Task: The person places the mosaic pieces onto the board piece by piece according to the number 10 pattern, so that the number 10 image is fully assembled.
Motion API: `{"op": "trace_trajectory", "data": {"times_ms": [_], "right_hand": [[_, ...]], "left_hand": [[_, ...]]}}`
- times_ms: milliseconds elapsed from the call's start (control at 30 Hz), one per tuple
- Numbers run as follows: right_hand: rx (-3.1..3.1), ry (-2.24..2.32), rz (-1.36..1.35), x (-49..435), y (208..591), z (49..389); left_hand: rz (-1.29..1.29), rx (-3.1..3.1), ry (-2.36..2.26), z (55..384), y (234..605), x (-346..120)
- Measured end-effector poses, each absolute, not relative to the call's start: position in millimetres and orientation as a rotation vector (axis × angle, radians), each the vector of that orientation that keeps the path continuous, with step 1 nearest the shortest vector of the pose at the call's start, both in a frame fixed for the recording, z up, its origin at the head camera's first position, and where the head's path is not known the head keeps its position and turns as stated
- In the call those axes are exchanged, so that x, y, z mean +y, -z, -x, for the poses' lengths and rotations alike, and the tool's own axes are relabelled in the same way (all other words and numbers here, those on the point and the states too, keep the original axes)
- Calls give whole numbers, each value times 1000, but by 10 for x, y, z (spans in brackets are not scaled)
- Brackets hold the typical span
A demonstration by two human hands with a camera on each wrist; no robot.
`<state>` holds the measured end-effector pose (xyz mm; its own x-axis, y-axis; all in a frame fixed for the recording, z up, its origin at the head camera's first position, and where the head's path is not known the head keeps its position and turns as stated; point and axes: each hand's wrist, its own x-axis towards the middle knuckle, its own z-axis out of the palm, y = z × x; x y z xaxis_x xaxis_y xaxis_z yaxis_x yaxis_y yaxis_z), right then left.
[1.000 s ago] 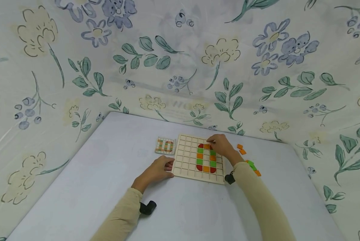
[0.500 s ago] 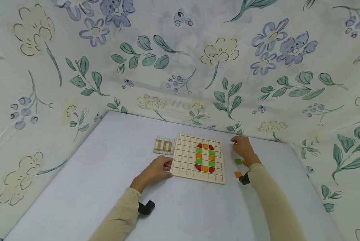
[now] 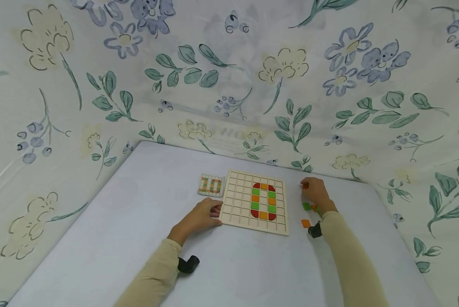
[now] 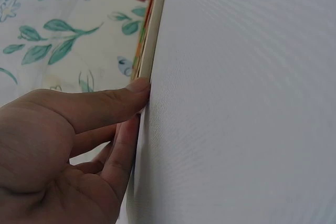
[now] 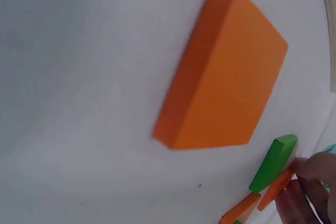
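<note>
On the table lies a wooden grid board, with red, orange and green tiles forming an upright ring on its right half. My left hand holds the board's left edge; the left wrist view shows the thumb at the rim and the fingers against the side. Right of the board, my right hand is among loose tiles. In the right wrist view, its thumb and fingers pinch an orange tile beside a green tile. Another orange tile lies flat, close to the camera.
A small pattern card with a coloured grid print lies just left of the board's far corner. Floral sheeting rises behind the white table. Both wrists wear black mounts.
My right hand has moved from the board's upper right to the loose tiles on the right. The ring's upper right corner now shows a red tile. My left hand stays at the board's edge.
</note>
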<state>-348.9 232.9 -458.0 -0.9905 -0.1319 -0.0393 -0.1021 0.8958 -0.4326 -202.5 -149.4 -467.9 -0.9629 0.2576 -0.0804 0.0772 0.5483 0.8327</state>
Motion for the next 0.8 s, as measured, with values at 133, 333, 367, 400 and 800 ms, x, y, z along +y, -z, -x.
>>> {"op": "trace_trajectory", "data": {"times_ms": [133,333,367,400,800], "right_hand": [[2954,732,132,2331,4573,3508],[2940,726,128,2366,4603,3515],[2947,728,138,2369,4607,3515],[2958,726,150,2376,4615,3514],[3029,809,503,1908,4486,3427]], "left_hand": [[-271,2596,-1375,2023,4677,-1492],[-278,2581,-1388,2011,4668,-1494],[-278,2583,-1387,2011,4670,-1495],[-277,2586,-1386,2011,4673,-1492],[-258,2571,-1393,2040,4698,-1474]]}}
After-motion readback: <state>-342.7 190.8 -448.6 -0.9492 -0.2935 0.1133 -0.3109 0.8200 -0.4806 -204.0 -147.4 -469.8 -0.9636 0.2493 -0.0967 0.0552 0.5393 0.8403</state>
